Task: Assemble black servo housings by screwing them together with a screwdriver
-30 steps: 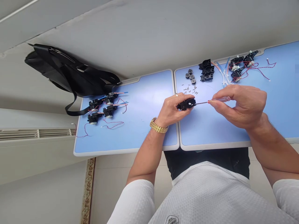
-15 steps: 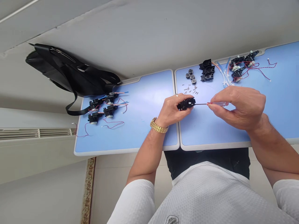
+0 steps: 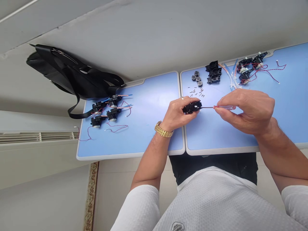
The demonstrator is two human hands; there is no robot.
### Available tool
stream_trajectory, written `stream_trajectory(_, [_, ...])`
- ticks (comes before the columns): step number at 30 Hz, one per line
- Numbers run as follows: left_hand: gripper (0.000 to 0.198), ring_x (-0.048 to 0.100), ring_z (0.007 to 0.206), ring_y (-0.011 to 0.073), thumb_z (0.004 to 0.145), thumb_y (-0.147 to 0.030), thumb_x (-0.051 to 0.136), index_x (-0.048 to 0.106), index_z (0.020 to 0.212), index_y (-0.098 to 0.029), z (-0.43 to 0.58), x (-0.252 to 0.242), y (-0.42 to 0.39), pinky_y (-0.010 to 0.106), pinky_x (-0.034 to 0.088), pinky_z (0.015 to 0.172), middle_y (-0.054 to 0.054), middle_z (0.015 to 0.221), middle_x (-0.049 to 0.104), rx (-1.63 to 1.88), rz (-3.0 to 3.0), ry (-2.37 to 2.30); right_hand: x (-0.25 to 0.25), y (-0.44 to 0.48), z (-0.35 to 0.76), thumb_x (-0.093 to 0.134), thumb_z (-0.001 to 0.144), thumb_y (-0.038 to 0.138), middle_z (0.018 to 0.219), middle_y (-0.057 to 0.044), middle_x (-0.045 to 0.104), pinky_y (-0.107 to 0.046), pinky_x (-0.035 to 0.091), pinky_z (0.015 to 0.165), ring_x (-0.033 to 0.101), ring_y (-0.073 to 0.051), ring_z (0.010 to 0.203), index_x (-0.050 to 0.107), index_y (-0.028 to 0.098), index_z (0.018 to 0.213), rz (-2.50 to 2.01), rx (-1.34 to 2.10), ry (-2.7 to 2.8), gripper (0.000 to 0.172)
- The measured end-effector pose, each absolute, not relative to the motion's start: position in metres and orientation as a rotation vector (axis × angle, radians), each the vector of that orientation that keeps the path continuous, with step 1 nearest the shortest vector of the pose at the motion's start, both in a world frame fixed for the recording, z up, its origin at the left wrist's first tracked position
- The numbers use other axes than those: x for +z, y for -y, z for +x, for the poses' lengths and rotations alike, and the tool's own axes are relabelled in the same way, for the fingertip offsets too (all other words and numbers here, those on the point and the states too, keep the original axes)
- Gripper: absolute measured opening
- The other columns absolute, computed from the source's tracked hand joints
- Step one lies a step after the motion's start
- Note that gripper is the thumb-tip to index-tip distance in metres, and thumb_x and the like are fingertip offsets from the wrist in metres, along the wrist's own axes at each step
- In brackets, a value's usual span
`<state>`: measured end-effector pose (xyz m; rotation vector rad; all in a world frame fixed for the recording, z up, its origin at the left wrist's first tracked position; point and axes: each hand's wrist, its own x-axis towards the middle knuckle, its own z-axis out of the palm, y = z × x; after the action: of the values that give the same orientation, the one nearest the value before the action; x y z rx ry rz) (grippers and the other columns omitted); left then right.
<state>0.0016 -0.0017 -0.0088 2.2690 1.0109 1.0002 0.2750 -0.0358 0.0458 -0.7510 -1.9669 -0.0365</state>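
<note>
Housing in left hand | screwdriver in right hand | table seam beneath

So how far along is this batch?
Wired units at both ends of the table look finished. In hand: the left hand holds a black housing while the right hand puts a screwdriver to it. Still left: more housings, motors and loose screws.

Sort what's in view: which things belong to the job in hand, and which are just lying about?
Job: left hand, black plastic housing, right hand, precision screwdriver, loose screws, wired black assemblies.
Lying about: black backpack, wall radiator.
</note>
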Motion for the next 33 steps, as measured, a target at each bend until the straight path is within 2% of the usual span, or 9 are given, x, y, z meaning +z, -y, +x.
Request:
stream_trajectory(6, [0.029,0.074,0.08,0.0164,0.094,-0.029,0.079,0.085,0.122,-0.026,0.0013,-0.01,0.0017,0.033,0.062,0.077,0.002,0.099,0.087,0.983,2.263,-1.029,0.0423,0.0362,0.2756,0.074,0.112,0.038,0.07,0.006,0.076,-0.033,0.056,0.057,0.072,-0.017,0.059,0.078,0.031,0.095,-0.856,-0.028,1.995,0.018])
stream_trajectory(12, [0.03,0.074,0.08,0.0164,0.094,-0.028,0.079,0.085,0.123,-0.026,0.0006,-0.0095,0.0013,0.033,0.061,0.076,0.002,0.099,0.086,0.947,2.279,-1.033,0.0455,0.0355,0.2731,0.078,0.109,0.027,0.073,0.007,0.077,-0.031,0.055,0.06,0.074,-0.015,0.063,0.076,0.03,0.097,-0.741,0.027,1.959,0.012])
stream_trajectory(15, [0.03,0.073,0.08,0.0162,0.094,-0.028,0.079,0.084,0.123,-0.026,0.0006,-0.009,0.0014,0.032,0.061,0.076,0.003,0.1,0.086,0.932,2.282,-1.038,0.0474,0.0352,0.2734,0.077,0.108,0.023,0.073,0.007,0.076,-0.031,0.054,0.06,0.069,-0.015,0.06,0.074,0.029,0.098,-0.697,0.021,1.979,0.012])
stream_trajectory(24, [0.029,0.075,0.081,0.0165,0.094,-0.028,0.079,0.085,0.121,-0.025,0.0013,-0.0076,0.0013,0.032,0.061,0.076,0.003,0.099,0.086,0.946,2.266,-1.021,0.0457,0.0359,0.277,0.072,0.113,0.034,0.071,0.006,0.075,-0.032,0.056,0.061,0.069,-0.015,0.06,0.075,0.03,0.092,-0.812,0.0,2.072,0.021])
stream_trajectory(33, [0.029,0.074,0.08,0.0167,0.093,-0.028,0.079,0.085,0.121,-0.025,0.0008,-0.008,0.001,0.033,0.061,0.075,0.002,0.098,0.086,0.945,2.256,-1.021,0.0457,0.0353,0.2771,0.075,0.111,0.03,0.072,0.007,0.075,-0.032,0.056,0.064,0.07,-0.015,0.062,0.077,0.031,0.098,-0.752,0.017,2.021,0.013])
